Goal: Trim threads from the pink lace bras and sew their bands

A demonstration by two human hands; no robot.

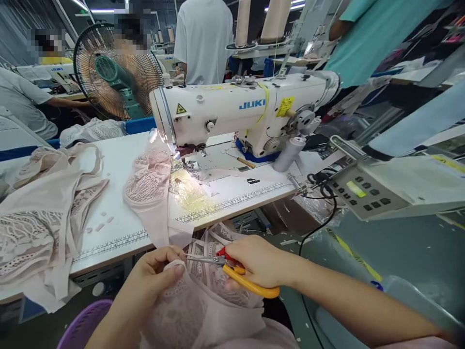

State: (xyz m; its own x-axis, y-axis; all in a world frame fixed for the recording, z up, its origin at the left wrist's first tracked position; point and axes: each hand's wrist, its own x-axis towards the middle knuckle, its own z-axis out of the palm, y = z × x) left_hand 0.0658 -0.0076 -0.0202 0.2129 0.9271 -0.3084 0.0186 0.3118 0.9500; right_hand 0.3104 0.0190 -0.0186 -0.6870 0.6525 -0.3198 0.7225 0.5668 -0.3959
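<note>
Here's the left hand (160, 274), thumb and forefinger pinching the edge of a pale pink lace garment (181, 310), and over on the right the right hand (256, 261) is curled around the handles of the scissors (250, 283). Look at the line of them: blades pointing left, straight at the pinching fingers, handles trailing right and a touch lower, so the long axis runs nearly crosswise with a slight downward slant. Whether the blades are parted, I can't tell. The garment sits low, in front of the table (112, 208), its long edge slanting from the pinch down to the right. Up on the tabletop, a lace cup (147, 182) lies beside the needle end of the sewing machine (218, 109), its fabric tapering down toward the hands.
</note>
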